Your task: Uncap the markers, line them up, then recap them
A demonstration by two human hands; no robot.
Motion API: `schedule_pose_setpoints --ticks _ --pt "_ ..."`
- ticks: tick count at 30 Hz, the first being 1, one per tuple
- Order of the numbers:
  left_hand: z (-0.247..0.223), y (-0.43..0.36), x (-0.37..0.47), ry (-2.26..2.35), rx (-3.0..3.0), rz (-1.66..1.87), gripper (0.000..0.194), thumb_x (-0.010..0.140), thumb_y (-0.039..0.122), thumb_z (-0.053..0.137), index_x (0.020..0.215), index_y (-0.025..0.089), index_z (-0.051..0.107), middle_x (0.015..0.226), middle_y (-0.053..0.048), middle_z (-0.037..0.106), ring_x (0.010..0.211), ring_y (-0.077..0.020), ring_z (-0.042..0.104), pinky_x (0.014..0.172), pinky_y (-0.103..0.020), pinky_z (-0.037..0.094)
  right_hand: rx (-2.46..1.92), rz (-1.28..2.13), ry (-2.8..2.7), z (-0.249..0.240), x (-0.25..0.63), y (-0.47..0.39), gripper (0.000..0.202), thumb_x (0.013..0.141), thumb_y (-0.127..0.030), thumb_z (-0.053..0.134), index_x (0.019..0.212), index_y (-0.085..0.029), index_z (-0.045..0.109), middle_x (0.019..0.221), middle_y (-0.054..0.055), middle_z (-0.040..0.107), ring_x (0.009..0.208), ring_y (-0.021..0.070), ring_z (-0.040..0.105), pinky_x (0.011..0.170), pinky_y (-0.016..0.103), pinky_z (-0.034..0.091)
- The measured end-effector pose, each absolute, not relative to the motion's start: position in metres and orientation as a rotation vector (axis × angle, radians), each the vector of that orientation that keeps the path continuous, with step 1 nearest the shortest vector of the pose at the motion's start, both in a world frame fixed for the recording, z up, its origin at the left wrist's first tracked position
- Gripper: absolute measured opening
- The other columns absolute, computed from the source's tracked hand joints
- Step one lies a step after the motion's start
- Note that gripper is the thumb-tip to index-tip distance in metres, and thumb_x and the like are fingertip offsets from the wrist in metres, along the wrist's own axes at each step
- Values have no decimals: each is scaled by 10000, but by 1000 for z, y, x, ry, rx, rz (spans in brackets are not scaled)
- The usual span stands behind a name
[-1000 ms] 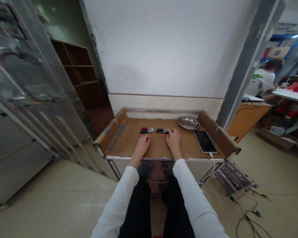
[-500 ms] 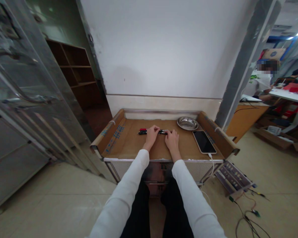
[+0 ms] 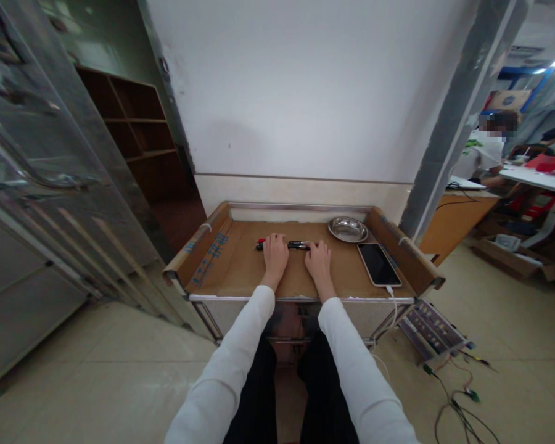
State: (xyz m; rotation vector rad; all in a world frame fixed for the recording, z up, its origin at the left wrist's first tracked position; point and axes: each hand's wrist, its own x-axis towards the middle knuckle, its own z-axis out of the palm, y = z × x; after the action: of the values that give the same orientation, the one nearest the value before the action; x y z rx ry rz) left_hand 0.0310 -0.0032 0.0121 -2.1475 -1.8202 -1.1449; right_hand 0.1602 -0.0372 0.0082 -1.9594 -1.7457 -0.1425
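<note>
Several markers lie in a row on the cardboard-lined tray table (image 3: pixel 213 262). My left hand (image 3: pixel 275 254) lies on top of the left group, fingers together over them, and a red cap (image 3: pixel 260 242) sticks out to its left. A black marker (image 3: pixel 296 245) shows between my two hands. My right hand (image 3: pixel 318 260) rests flat on the cardboard, and its fingertips touch the right end of that black marker.
A steel bowl (image 3: pixel 348 229) stands at the tray's back right. A phone (image 3: pixel 378 264) on a white cable lies along the right side. A metal door (image 3: pixel 37 185) is to the left, cables (image 3: pixel 457 401) are on the floor to the right, and people sit at a far table (image 3: pixel 536 176).
My left hand went from the bare cardboard up onto the left markers, then shifted a little left over them. My right hand stayed at the black marker's end.
</note>
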Motion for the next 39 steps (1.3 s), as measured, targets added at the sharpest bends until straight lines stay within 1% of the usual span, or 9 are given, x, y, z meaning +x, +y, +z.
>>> schedule_pose_setpoints --ticks 5,9,20,24,27,29,32,35,39 --pt "7 -11 24 -2149 -1851 -1102 238 864 118 357 1017 88 537 1084 -213 554 1077 -317 494 905 -445 381 -1910 -137 -1831 10 158 -40 375 920 -181 419 1257 -270 556 1172 106 528 1045 219 466 874 328 327" --pt "5 -13 25 -2156 -1848 -1100 246 846 125 357 1025 76 520 1113 -244 535 1088 -334 483 902 -465 375 -1913 -147 -1876 9 156 -42 402 937 -212 404 1309 -309 523 1225 110 494 1066 220 448 885 337 320" --pt "1 -16 25 -2073 -1833 -1048 189 811 181 476 977 118 541 1069 -197 575 1051 -317 512 889 -446 397 -1927 -174 -1883 6 156 -41 398 938 -221 409 1306 -316 528 1231 109 494 1079 222 444 898 345 322" --pt "2 -14 25 -2077 -1835 -1031 160 861 197 447 960 123 549 1031 -175 587 1044 -302 526 895 -437 405 -1930 -195 -1867 4 156 -39 433 935 -213 397 1346 -315 486 1240 111 494 1085 226 445 898 345 326" --pt "5 -11 26 -1981 -2020 -1081 203 930 231 380 970 134 554 971 -139 592 953 -252 569 846 -370 440 -1917 -199 -1815 3 156 -37 491 925 -208 399 1410 -284 403 1251 124 491 1086 228 449 895 340 328" --pt "8 -11 28 -1845 -2257 -1099 229 955 264 364 1013 153 556 989 -116 580 887 -211 588 785 -312 460 -1879 -196 -1805 3 157 -36 512 919 -209 409 1426 -273 374 1248 122 497 1089 226 450 894 335 326" --pt "9 -12 30 -1597 -2567 -1107 196 947 285 424 1063 202 558 1046 -75 545 882 -173 597 771 -276 475 -1798 -182 -1846 3 158 -35 457 916 -200 419 1368 -262 444 1213 104 527 1097 219 455 895 323 320" --pt "8 -11 31 -1428 -2693 -1240 155 903 251 519 1048 205 550 1041 -52 536 940 -163 591 853 -285 478 -1784 -160 -1877 2 160 -33 335 914 -191 431 1221 -210 563 1170 107 562 1096 221 462 890 321 315" --pt "3 -5 30 -1367 -2639 -1542 265 838 198 611 1079 177 501 1010 -53 556 974 -167 578 917 -320 476 -1819 -136 -1871 0 162 -32 260 924 -206 430 1117 -171 601 1133 110 592 1074 220 480 884 322 310"
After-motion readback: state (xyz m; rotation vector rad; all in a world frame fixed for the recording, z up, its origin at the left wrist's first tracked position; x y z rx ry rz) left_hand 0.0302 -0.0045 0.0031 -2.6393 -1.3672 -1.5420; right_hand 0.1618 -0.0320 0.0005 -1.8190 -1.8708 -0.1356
